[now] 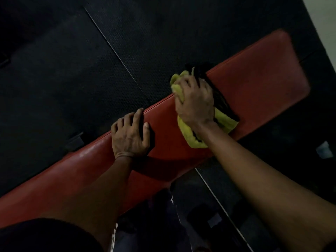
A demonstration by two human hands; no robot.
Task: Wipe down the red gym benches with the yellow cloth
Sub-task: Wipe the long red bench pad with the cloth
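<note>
On the floor of a dim room, black textured rubber mats [54, 79] meet along a thin pale seam [116, 51] that runs diagonally under the bench, and a sliver of light wall [323, 13] shows in the upper right corner. A red bench [254, 73] crosses the view from lower left to upper right; its padded top is smooth, faintly glossy near the left, with a rounded far end. A dark foot [75, 140] of its frame sticks out onto the mat on the far side, and a small pale object [325, 150], too blurred to identify, lies on the floor to the right. The left hand [130, 135] rests palm-down on the bench top, its fingers [138, 115] spread and slightly bent with the tips at the far edge, the thumb flat on the pad, holding nothing. The right hand [195, 102] is further along the bench, pressing the yellow cloth [189, 137] against the pad, fingers [187, 82] curled into its bunched front. The cloth is crumpled, bright yellow-green, and sticks out ahead of the knuckles and behind the wrist. A dark band [221, 100] lies along its right side; whether it is part of the cloth cannot be told. Both forearms are bare, and dark clothing fills the bottom of the view.
</note>
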